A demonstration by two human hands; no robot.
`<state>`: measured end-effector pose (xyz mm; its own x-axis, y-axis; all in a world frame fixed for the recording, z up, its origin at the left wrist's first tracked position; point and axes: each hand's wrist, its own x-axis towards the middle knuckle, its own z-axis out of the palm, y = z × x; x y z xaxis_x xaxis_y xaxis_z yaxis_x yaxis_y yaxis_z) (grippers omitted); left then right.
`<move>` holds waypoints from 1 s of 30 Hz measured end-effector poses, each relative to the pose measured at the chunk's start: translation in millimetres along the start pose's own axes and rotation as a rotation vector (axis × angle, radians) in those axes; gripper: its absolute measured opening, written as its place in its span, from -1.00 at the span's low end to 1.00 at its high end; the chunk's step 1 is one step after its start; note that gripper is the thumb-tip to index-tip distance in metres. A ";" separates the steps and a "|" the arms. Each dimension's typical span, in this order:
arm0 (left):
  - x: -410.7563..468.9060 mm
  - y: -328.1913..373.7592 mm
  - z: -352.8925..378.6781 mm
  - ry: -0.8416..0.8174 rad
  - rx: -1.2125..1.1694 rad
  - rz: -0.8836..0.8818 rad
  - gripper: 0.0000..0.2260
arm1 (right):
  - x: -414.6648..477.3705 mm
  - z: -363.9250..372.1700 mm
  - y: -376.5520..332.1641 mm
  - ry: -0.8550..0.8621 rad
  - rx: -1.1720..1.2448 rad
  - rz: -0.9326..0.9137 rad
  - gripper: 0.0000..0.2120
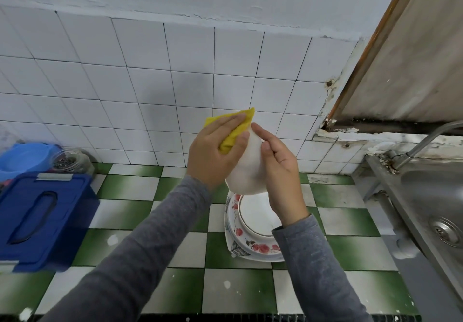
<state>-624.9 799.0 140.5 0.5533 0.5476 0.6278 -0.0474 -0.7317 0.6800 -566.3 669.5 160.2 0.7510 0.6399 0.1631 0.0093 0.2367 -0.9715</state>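
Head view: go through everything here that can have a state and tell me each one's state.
White bowl: lifted above the plates, tilted, held.
Yellow cloth: bunched, pressed against the bowl.
Left hand: grips the cloth.
Right hand: holds the bowl.
Plates: stacked on the counter, face up.
Blue box: lid on.
Tap: no water running.
Sink: drain uncovered, no standing water.
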 end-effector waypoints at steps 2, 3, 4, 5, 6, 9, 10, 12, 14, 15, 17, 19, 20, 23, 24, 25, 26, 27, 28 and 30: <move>4.1 -2.6 -5.7 -0.025 -0.113 -0.128 -0.62 | 1.9 -1.2 -4.8 -0.026 -0.021 0.003 -0.71; 5.8 -4.7 -8.2 -0.035 -0.168 -0.194 -0.62 | 3.2 -2.7 -6.3 -0.028 -0.013 0.004 -0.71; 6.8 -6.3 -10.6 -0.051 -0.223 -0.259 -0.63 | 4.2 -4.3 -7.8 -0.025 0.004 0.003 -0.72; 8.0 -8.0 -12.4 -0.069 -0.273 -0.314 -0.65 | 4.9 -5.8 -8.9 -0.017 0.023 0.002 -0.72; 10.0 -8.3 -14.2 -0.091 -0.313 -0.367 -0.69 | 5.0 -7.2 -9.8 -0.004 0.043 0.002 -0.72; 15.0 -6.0 -21.4 -0.108 -0.430 -0.484 -0.78 | 6.0 -12.2 -11.6 0.035 0.170 0.025 -0.72; 15.5 -6.0 -23.3 -0.100 -0.461 -0.512 -0.76 | 6.8 -13.9 -12.8 0.050 0.224 0.035 -0.72; 13.3 -9.8 -24.3 -0.069 -0.494 -0.542 -0.73 | 8.8 -16.3 -15.4 0.086 0.330 0.043 -0.73; 8.3 -9.7 -20.0 -0.019 -0.531 -0.521 -0.73 | 10.5 -16.1 -15.5 0.122 0.451 0.052 -0.74; 6.0 -9.9 -15.6 0.026 -0.578 -0.516 -0.70 | 10.8 -14.7 -14.3 0.146 0.511 0.067 -0.74; 2.5 -7.9 -6.4 0.136 -0.672 -0.503 -0.64 | 11.3 -8.8 -12.1 0.200 0.638 0.123 -0.73; -1.3 -6.6 2.6 0.247 -0.682 -0.454 -0.63 | 11.6 -0.8 -11.3 0.252 0.780 0.174 -0.72; -4.1 -5.7 6.7 0.285 -0.677 -0.419 -0.62 | 12.4 3.0 -11.0 0.277 0.846 0.190 -0.71; -13.8 -8.2 17.9 0.356 -0.537 -0.260 -0.55 | 14.8 13.4 -11.3 0.340 0.950 0.216 -0.66; -16.6 -10.8 21.1 0.369 -0.475 -0.206 -0.53 | 14.9 16.3 -11.7 0.352 0.960 0.222 -0.64; -18.9 -14.0 23.9 0.378 -0.404 -0.151 -0.51 | 14.7 19.4 -12.6 0.362 0.958 0.227 -0.64; -20.4 -17.5 25.6 0.370 -0.336 -0.093 -0.50 | 14.4 22.4 -13.3 0.372 0.951 0.229 -0.64; -21.2 -20.2 26.6 0.353 -0.266 -0.041 -0.49 | 13.8 25.1 -13.8 0.378 0.939 0.231 -0.64; -21.8 -23.1 27.6 0.330 -0.200 0.008 -0.49 | 13.2 27.4 -13.9 0.377 0.911 0.233 -0.65; -22.1 -26.1 27.4 0.295 -0.082 0.093 -0.48 | 12.5 30.1 -12.3 0.364 0.829 0.233 -0.69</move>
<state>-613.1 794.9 98.4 0.2786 0.5827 0.7634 -0.1603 -0.7555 0.6352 -576.9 696.6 179.3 0.8365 0.5017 -0.2203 -0.5362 0.6667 -0.5176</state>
